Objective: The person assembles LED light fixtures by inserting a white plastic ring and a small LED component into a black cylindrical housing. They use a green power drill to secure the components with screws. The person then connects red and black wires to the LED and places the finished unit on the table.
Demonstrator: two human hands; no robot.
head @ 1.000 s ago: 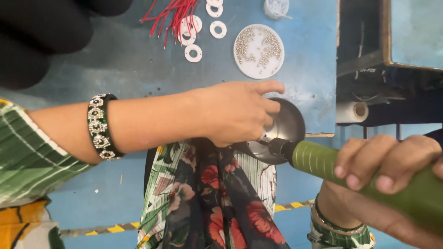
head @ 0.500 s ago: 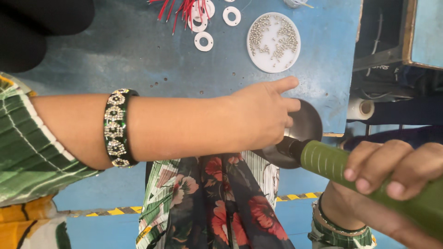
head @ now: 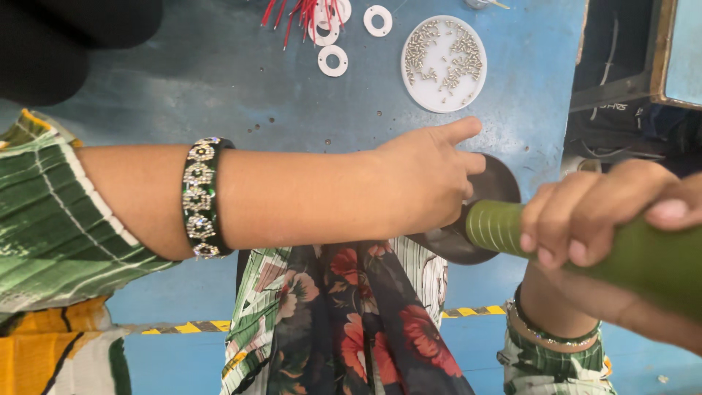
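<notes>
My left hand (head: 424, 179) reaches across my lap and closes on a dark round metal disc (head: 497, 186) at the edge of the blue table, index finger pointing out. My right hand (head: 599, 219) grips the green ribbed handle of a power screwdriver (head: 636, 252), whose front end meets the disc. The tool's tip is hidden behind my left hand. A jewelled bangle sits on my left forearm.
On the blue table (head: 219, 80) lie a white round dish of small silver screws (head: 444, 62), several white rings (head: 333, 60) and a bunch of red wires (head: 296, 11). A dark metal frame (head: 621, 73) stands at the right. Yellow-black tape marks the floor.
The view has closed in on the hands. My left hand has slid right over the disc, and the green tool has come nearer.
</notes>
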